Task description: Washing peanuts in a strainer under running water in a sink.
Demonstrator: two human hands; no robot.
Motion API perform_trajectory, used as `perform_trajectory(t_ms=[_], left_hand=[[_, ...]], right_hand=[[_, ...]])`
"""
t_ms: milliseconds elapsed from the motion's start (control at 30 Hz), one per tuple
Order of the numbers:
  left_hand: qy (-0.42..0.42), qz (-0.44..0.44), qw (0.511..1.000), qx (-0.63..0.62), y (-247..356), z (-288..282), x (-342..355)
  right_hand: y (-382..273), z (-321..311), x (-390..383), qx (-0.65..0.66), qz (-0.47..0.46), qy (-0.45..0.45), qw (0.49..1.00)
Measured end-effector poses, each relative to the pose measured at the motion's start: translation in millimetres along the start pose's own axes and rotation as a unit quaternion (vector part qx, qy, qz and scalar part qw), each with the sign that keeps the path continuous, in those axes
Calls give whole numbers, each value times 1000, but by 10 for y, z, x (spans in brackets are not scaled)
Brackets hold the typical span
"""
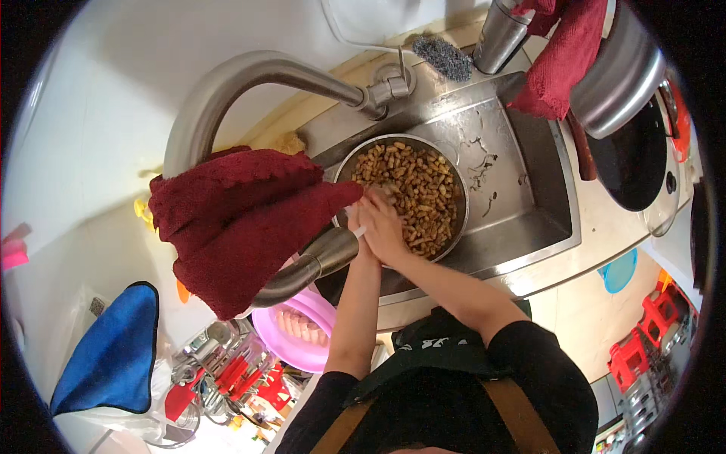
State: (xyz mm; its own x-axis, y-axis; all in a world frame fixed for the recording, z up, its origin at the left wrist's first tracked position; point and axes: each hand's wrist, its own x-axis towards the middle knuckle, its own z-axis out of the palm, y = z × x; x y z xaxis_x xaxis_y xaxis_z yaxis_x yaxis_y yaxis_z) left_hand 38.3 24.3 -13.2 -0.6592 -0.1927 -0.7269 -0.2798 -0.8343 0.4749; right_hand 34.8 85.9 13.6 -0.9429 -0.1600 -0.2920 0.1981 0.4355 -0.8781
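Observation:
A round metal pot (463,219) stands in the left part of the steel sink, filled with wet, brown peanuts in their shells (431,189). My two hands are together over its near-left side, beneath the faucet's spout end (336,248). My right hand (384,227) lies against the left, its fingers stretched out toward the far side. Of my left hand (354,219) only a little shows; its fingers are hidden by the right hand and the spout. A small pale streak, perhaps water, shows at the spout's mouth. I see no object in either hand.
A dark red towel (242,212) drapes over the curved faucet (227,83). Brown scraps lie on the sink floor (491,129). A steel wool pad (445,59) rests behind the sink. At right are a kettle (620,76) and black pan (631,163); a pink basin (321,306) sits left.

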Motion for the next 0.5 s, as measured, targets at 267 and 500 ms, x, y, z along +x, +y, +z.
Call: perform_trajectory(t_ms=[267, 500], left_hand=[[-36, 7, 999, -26, -74, -169, 143], [30, -32, 994, 105, -93, 408, -117]], right_hand=[[80, -30, 114, 28, 37, -43, 998], [316, -138, 318, 66, 77, -19, 995]])
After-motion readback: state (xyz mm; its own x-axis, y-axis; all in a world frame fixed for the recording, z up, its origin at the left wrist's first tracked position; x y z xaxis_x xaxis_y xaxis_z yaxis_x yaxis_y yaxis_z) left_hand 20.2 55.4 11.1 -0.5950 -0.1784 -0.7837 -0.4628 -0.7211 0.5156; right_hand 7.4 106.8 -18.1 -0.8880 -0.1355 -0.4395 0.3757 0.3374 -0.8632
